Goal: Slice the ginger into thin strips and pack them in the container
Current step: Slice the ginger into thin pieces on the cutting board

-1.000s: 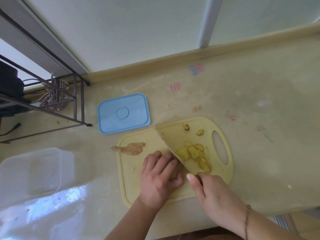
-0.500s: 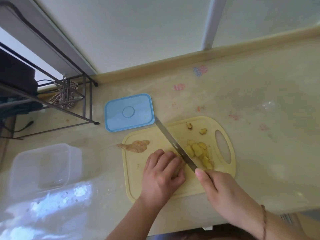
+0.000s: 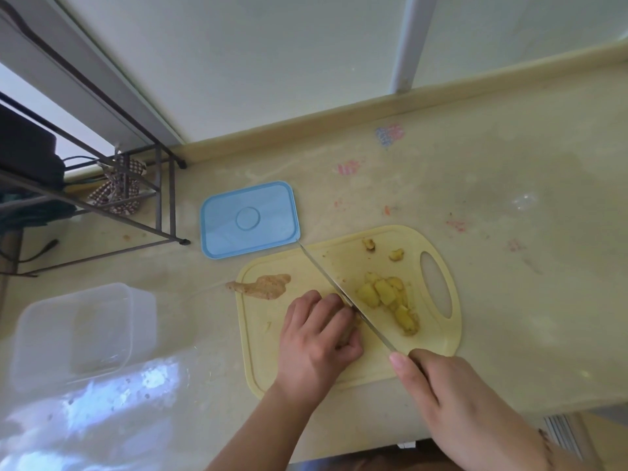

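A pale yellow cutting board lies on the counter. My left hand curls over a piece of ginger on the board; the piece is almost hidden under the fingers. My right hand grips the handle of a long knife, forefinger along its back. The blade runs diagonally right beside my left fingertips. A heap of cut yellow ginger slices lies right of the blade. An unpeeled ginger piece lies on the board's left edge. The clear container stands open at the left.
The container's blue lid lies flat behind the board, next to the knife tip. Two small ginger scraps sit near the board's handle hole. A black wire rack with a checked cloth stands at the back left. The counter's front edge runs under my wrists.
The knife blade has shifted slightly against my left fingertips, with the tip still near the lid. My view has drifted a little. Both hands keep their hold.
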Available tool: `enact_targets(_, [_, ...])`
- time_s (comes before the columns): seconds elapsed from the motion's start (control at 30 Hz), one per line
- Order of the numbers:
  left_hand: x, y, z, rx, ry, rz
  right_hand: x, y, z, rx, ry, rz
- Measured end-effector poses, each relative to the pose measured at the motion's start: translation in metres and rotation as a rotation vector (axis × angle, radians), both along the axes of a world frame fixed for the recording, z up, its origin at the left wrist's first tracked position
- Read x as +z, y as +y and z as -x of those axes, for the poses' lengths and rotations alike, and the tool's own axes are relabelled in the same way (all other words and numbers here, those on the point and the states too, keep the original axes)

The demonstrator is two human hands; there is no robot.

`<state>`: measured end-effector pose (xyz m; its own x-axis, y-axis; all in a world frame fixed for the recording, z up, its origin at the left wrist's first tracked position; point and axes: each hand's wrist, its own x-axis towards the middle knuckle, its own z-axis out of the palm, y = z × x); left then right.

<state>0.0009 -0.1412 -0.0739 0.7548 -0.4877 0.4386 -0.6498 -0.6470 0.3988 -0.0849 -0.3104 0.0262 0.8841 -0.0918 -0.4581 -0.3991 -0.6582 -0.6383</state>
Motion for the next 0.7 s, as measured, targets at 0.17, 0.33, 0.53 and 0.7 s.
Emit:
enact_targets(0.17, [-0.001, -0.001, 0.0, 0.005, -0.001, 0.011, -0.003, 0.004, 0.001, -0.013, 0.015, 0.05])
enact_targets(0.33, [-0.002, -0.002, -0.001, 0.005, -0.018, 0.026, -0.01, 0.006, -0.01, 0.012, 0.0, 0.013])
enact_targets(0.53, [-0.007, -0.003, -0.001, 0.014, -0.039, 0.054, -0.017, 0.007, -0.009, 0.017, -0.009, -0.015])
enact_targets(0.7, [-0.009, -0.004, 0.001, 0.03, -0.052, 0.062, -0.034, 0.017, -0.032, 0.037, -0.054, -0.016])
